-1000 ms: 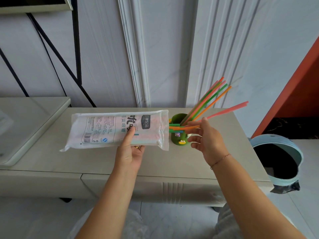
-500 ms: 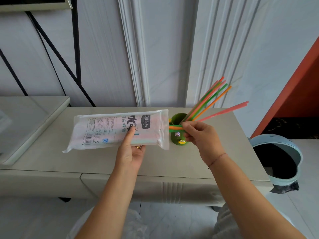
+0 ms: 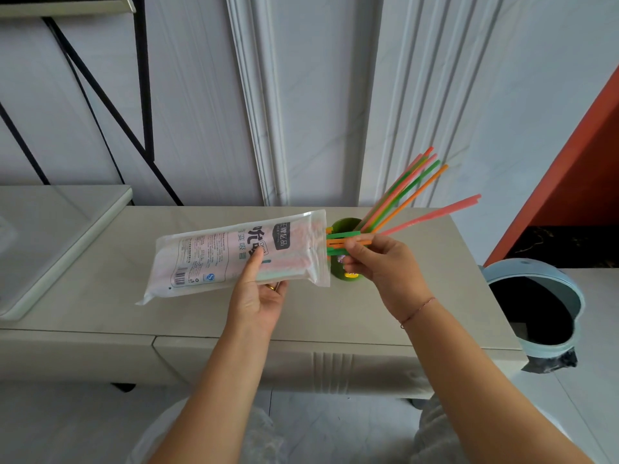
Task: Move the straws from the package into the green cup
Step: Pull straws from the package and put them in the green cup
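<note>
Now | left hand (image 3: 256,304) fingers clamp package (image 3: 241,254) | right hand (image 3: 382,262) fingers pinch straws (image 3: 341,243)

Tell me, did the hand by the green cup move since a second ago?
Yes. The right hand closed in leftward toward the package mouth, pinching straw ends in front of the green cup.

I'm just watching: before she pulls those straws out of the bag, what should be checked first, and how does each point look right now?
1. Package held steady: ok, the left hand grips it from below, thumb on top.
2. Open end faces the green cup: ok.
3. Straw ends gripped: ok, the right hand pinches green and orange ones sticking out of the mouth.
4. Room in the cup: ok, the straws already in the cup lean to the right side.
5. Cup stands firm on the table: cannot tell, the package and hand hide most of it.
</note>
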